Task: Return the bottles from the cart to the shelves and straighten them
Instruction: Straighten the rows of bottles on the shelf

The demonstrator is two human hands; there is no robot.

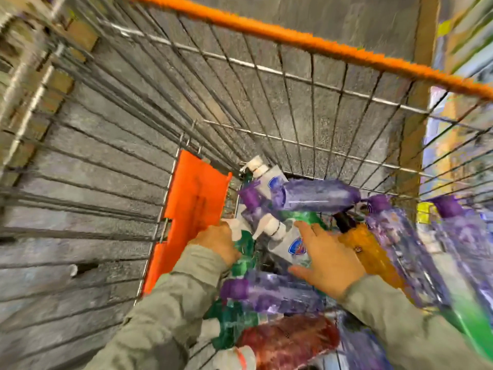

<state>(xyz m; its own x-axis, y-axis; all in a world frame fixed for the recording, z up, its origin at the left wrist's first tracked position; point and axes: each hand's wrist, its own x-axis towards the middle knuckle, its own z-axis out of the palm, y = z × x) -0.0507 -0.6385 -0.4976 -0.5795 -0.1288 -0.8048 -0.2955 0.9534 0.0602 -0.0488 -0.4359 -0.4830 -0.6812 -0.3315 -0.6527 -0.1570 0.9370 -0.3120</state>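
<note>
Grey sleeves (173, 303) reach down into the cart (266, 68). Bottles (314, 194) lie piled at its near right corner. Left grip (216, 243) curls round a green bottle (244, 247) beside the orange flap (194, 198). Right grip (329, 263) is spread wide, holding nothing, over a white pump bottle (285, 243). Full bottles look heavy and slippery, so I'd hold the middle, not the pump.

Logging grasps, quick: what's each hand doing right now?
Left hand: grips the green bottle near its top.
Right hand: open, fingers spread over the white pump bottle, holding nothing.
</note>
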